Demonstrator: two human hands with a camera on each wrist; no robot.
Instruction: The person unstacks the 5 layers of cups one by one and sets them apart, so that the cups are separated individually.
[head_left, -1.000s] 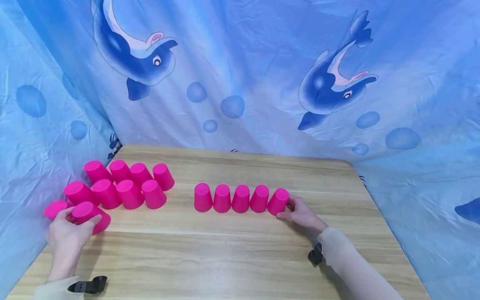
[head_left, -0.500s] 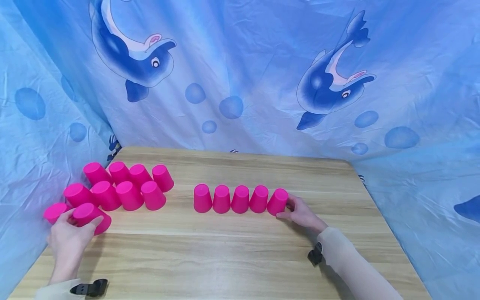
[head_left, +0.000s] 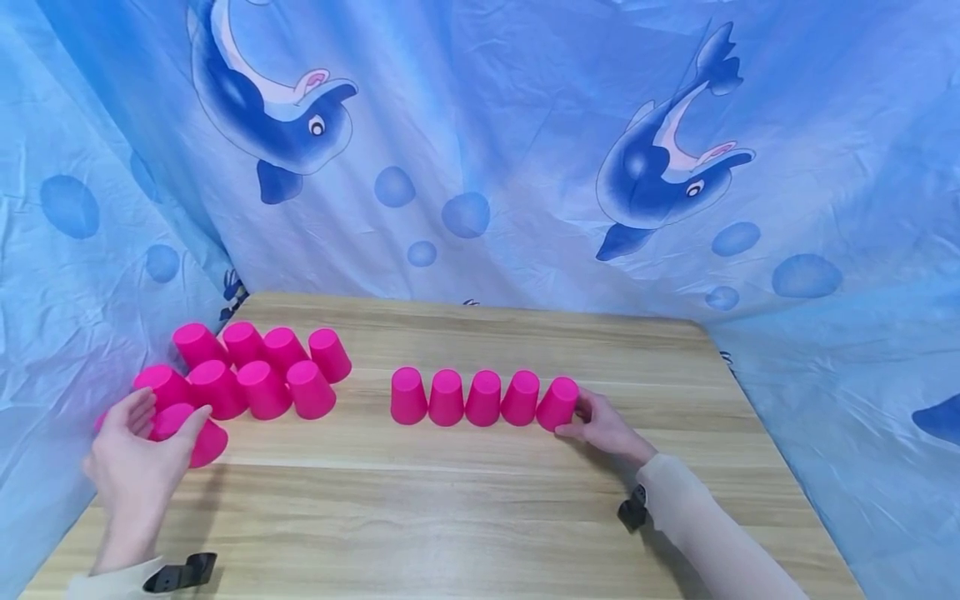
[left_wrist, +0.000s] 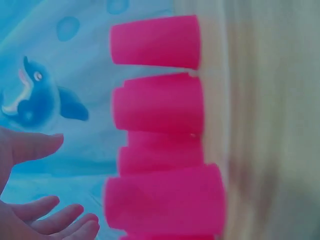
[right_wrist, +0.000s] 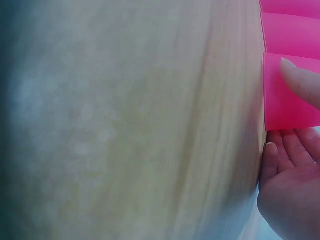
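My left hand (head_left: 138,471) hovers at the left with thumb and fingers spread and nothing held. Just beyond it stands an upside-down pink cup (head_left: 204,443), apart from the fingertips in the left wrist view, where that cup (left_wrist: 165,197) is the nearest. Another pink cup is mostly hidden behind the hand. On the right, my right hand (head_left: 609,432) holds the end cup (head_left: 557,405) of a straight row. Its thumb lies across the front of this cup (right_wrist: 280,107) and its fingers touch the outer side. The end cup leans slightly.
Several more inverted cups (head_left: 482,400) make up the row in mid-table. At the left, further cups (head_left: 264,392) stand close together in two rows. The wooden table (head_left: 465,517) ends against a blue dolphin-print curtain (head_left: 487,125) at the back and sides.
My left hand has let go of the front-left cup and lifted, its fingers spreading apart. The right hand and the mid-table row stay as they were.
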